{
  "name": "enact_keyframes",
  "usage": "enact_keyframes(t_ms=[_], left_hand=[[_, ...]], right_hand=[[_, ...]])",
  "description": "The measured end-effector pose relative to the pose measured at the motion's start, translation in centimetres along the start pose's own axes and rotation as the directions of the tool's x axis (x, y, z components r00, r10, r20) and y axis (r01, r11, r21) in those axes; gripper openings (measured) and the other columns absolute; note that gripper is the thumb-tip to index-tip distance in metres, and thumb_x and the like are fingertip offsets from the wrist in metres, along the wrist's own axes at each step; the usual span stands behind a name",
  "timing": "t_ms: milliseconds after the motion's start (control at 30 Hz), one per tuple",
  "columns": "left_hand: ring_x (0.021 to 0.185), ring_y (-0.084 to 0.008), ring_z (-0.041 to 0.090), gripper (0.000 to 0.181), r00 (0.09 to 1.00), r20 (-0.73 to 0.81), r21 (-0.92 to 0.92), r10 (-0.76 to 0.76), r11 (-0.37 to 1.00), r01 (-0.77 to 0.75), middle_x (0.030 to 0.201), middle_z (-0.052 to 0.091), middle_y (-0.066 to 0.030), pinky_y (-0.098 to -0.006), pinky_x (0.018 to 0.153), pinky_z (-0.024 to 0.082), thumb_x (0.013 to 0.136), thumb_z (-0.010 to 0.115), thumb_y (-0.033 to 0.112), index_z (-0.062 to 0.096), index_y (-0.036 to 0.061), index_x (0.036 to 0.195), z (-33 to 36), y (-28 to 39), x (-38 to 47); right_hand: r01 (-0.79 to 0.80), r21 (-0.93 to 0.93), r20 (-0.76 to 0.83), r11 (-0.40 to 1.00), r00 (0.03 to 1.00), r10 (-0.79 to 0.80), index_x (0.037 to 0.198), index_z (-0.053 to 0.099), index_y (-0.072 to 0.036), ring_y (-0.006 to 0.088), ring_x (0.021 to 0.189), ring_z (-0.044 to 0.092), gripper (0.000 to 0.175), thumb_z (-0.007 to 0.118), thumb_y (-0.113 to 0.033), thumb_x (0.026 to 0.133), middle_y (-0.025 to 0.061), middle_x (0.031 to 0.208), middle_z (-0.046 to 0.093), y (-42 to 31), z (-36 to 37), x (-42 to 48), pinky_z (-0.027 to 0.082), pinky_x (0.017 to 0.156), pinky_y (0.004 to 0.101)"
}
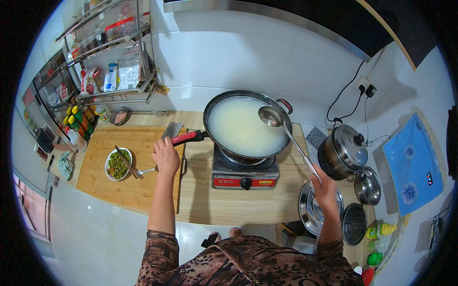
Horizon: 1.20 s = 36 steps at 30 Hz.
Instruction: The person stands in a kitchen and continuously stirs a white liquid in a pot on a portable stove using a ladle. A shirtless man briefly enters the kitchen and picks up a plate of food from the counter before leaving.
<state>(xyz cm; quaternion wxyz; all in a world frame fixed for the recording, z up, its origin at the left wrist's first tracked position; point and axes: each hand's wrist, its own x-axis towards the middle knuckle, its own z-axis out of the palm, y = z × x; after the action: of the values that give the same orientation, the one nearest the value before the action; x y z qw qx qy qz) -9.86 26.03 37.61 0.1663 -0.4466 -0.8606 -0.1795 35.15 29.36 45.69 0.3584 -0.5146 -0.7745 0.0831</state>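
A black wok [247, 127] full of cloudy, pale yellow-white liquid sits on a gas stove [245, 178] with a red front panel. My left hand [166, 155] is closed on the wok's red and black handle [186, 138]. In my right hand [323, 184] is the long handle of a metal ladle [271, 116], its bowl over the right part of the liquid. Whether the bowl touches the liquid I cannot tell. Left of my left hand, a white bowl [118, 163] of chopped green food with chopsticks [125, 161] across it rests on a wooden cutting board [93, 146].
A cleaver [172, 130] lies at the board's back right edge. To the right stand a lidded pot [342, 152], a metal basin [306, 211] and a small metal bowl [367, 186]. Bottles [77, 125] stand far left below a wall rack [114, 93]. A range hood [272, 14] hangs above.
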Motion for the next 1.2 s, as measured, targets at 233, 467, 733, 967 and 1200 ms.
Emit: enact_keyframes(t_ms=[233,467,733,967,1200], left_hand=[[0.098,-0.0285,0.047,0.039,1.000,-0.015,0.000,0.018,1.000,-0.018,0.098,0.048,-0.0102,-0.0435,0.069,0.041,0.068,0.064,0.010,0.044,0.0075,0.101,0.3,-0.3,-0.1],[0.098,-0.0283,0.047,0.040,0.999,-0.047,0.005,0.020,1.000,-0.020,0.098,0.048,-0.0102,-0.0437,0.069,0.040,0.067,0.065,0.009,0.044,0.0072,0.101,0.7,-0.3,0.0],[0.098,-0.0287,0.047,0.039,1.000,-0.018,-0.008,0.009,1.000,-0.009,0.099,0.048,-0.0109,-0.0439,0.069,0.040,0.068,0.064,0.009,0.044,0.0072,0.101,0.5,-0.2,0.0],[0.099,-0.0291,0.046,0.040,1.000,-0.008,-0.006,0.009,1.000,-0.009,0.100,0.048,-0.0114,-0.0446,0.070,0.039,0.069,0.063,0.009,0.044,0.0069,0.103,0.3,-0.2,0.0],[0.101,-0.0288,0.046,0.040,1.000,-0.006,0.013,-0.002,1.000,0.002,0.100,0.048,-0.0110,-0.0446,0.071,0.039,0.068,0.063,0.010,0.044,0.0061,0.104,0.4,-0.2,0.0]], right_hand=[[0.196,-0.298,0.073,0.934,0.981,-0.182,0.111,0.060,-0.014,0.0297,0.060,0.059,0.037,0.066,-0.013,0.075,0.0137,0.070,0.060,-1.2,-2.4,1.2,0.045,0.052,0.0370],[0.383,-0.457,0.248,0.803,0.922,-0.298,0.108,0.063,-0.017,0.0275,0.050,0.053,0.031,0.062,-0.013,0.077,0.0095,0.056,0.048,-2.7,-4.3,2.3,0.040,0.044,0.0381],[0.515,-0.332,0.419,0.791,0.831,-0.365,0.112,0.060,-0.015,0.0234,0.049,0.053,0.038,0.055,-0.008,0.076,0.0071,0.057,0.047,-3.9,-4.4,3.8,0.040,0.043,0.0343],[0.722,-0.500,0.492,0.478,0.691,-0.530,0.105,0.061,-0.013,0.0145,0.049,0.053,0.034,0.055,-0.010,0.071,0.0008,0.060,0.051,-4.5,-0.3,5.7,0.040,0.042,0.0267],[0.752,-0.460,0.430,0.471,0.653,-0.623,0.105,0.060,-0.007,0.0157,0.049,0.055,0.034,0.055,-0.009,0.072,0.0029,0.058,0.052,-5.4,4.6,7.1,0.041,0.042,0.0283]])
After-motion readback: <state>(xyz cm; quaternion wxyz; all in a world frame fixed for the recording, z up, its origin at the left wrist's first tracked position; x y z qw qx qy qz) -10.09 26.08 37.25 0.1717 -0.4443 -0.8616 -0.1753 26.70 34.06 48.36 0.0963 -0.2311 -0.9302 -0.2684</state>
